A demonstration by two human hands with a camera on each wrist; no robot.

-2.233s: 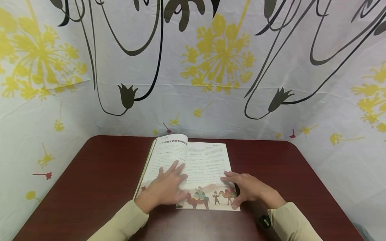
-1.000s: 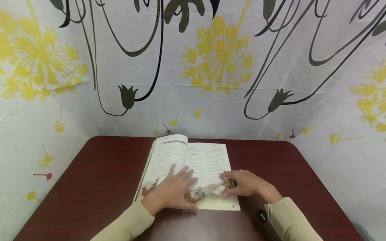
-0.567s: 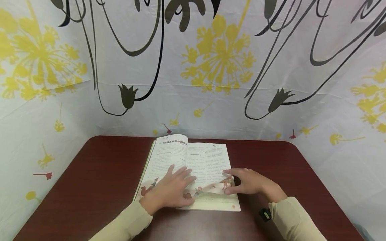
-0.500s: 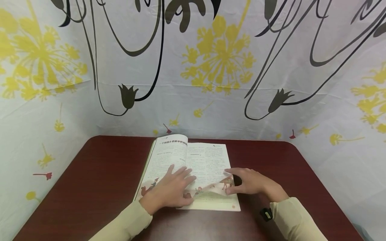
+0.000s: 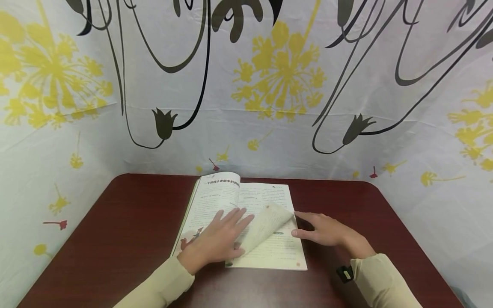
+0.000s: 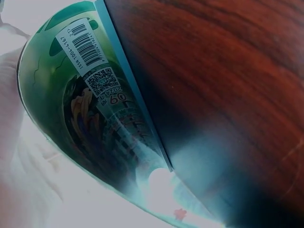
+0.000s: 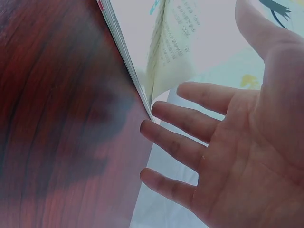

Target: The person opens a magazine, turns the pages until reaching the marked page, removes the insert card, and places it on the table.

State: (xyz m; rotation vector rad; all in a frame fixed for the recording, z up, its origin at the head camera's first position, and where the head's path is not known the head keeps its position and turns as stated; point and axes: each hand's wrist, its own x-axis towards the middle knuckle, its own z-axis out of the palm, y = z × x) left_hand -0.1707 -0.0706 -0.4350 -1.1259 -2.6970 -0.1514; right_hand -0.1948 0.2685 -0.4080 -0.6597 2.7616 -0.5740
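Note:
An open magazine (image 5: pixel 252 194) lies on the table, text on both pages. Over its middle, near the lower part of the spine, my left hand (image 5: pixel 215 237) rests with fingers spread. A right-hand page (image 5: pixel 267 222) is folded up diagonally, its corner pointing away from me, baring the page beneath. Just off the magazine's right edge, my right hand (image 5: pixel 331 231) has thumb and forefinger apart, the forefinger's tip close to the fold. The right wrist view shows its fingers (image 7: pixel 178 142) straight and holding nothing. The left wrist view shows the curved green back cover (image 6: pixel 52 47) with its barcode.
The dark red wooden table (image 5: pixel 127 222) extends on both sides of the magazine. Behind and beside it hangs a pale cloth (image 5: pixel 192 149) printed with yellow and dark flowers. A dark band (image 5: pixel 344 273) sits at the right wrist.
The right page's lower corner, flat at first with its camel picture showing, has been lifted and folded up and over. My right hand has shifted rightward off the page; my left has slid slightly right.

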